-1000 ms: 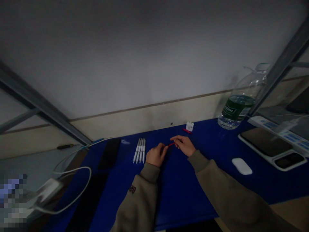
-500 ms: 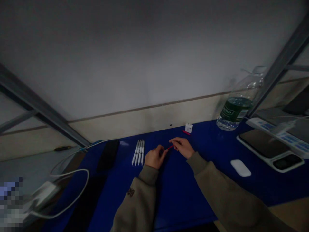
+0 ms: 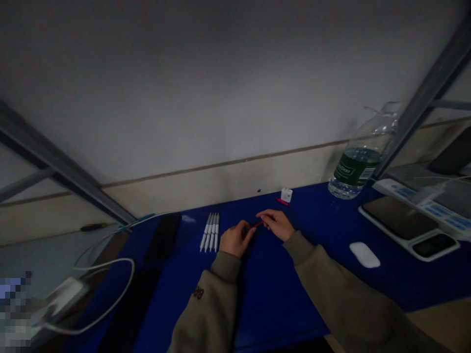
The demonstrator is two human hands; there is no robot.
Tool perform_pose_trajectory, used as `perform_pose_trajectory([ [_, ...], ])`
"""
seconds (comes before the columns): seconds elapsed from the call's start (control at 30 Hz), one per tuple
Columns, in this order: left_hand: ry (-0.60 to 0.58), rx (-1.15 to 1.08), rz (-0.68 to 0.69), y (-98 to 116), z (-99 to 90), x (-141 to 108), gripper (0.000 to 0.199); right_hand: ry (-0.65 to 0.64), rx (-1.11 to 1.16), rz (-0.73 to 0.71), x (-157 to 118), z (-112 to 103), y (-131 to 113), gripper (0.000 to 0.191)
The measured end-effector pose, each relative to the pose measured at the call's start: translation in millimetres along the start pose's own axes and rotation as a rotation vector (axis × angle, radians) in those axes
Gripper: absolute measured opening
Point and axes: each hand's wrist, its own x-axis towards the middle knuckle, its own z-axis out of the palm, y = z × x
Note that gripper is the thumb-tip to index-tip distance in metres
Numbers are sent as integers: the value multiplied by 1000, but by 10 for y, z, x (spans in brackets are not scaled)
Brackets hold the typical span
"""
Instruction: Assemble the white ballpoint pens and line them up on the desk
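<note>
Between my two hands is a slim red rod (image 3: 259,224) that looks like a pen refill. My left hand (image 3: 234,239) pinches its left end with thumb and fingers. At the other end, my right hand (image 3: 276,223) grips it between thumb and fingertips. The rod's ends are hidden in the fingers. Just left of my left hand, several white-and-grey pens (image 3: 210,232) lie side by side in a row. A small pinkish-red piece (image 3: 282,201), perhaps part of a pen, lies beyond my right hand beside a white charger plug (image 3: 286,194).
On the blue tabletop (image 3: 279,294), a big water bottle (image 3: 356,166) stands at the back right. A flat scale-like device (image 3: 403,220), a power strip (image 3: 437,208) and a white rounded case (image 3: 364,254) are to the right. A dark phone-like slab (image 3: 163,238) and white cable (image 3: 133,274) are left.
My hands stay almost in the same place, both still on the red rod. The whole view has shifted slightly, with the objects on the right appearing a little farther left.
</note>
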Motion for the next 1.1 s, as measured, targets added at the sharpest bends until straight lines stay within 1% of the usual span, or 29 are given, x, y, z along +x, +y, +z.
perform_pose_trajectory([
  [0.13, 14, -13, 28, -17, 9, 5, 32, -5, 1, 4, 1, -1, -7, 28],
  [0.3, 25, 3, 36, -18, 22, -2, 39, -17, 38, 4, 4, 2, 0, 28],
  [0.43, 12, 84, 63, -46, 54, 5, 43, -45, 67, 3, -3, 22, 3, 30],
  [0.67, -36, 238, 64, -55, 77, 18, 46, -112, 38, -23, -45, 129, -5, 32],
  [0.77, -59, 291, 33, -37, 81, 21, 48, -92, 14, -40, -53, 123, -23, 32],
  [0.93, -62, 335, 20, -31, 95, 32, 50, 9, -12, -37, -38, 20, -51, 30],
  [1.0, -70, 341, 19, -29, 91, 33, 50, 14, -15, -34, -34, -1, -49, 29],
  [1.1, -89, 338, 25, -22, 75, 31, 48, -27, -30, -51, -39, 29, -36, 29],
])
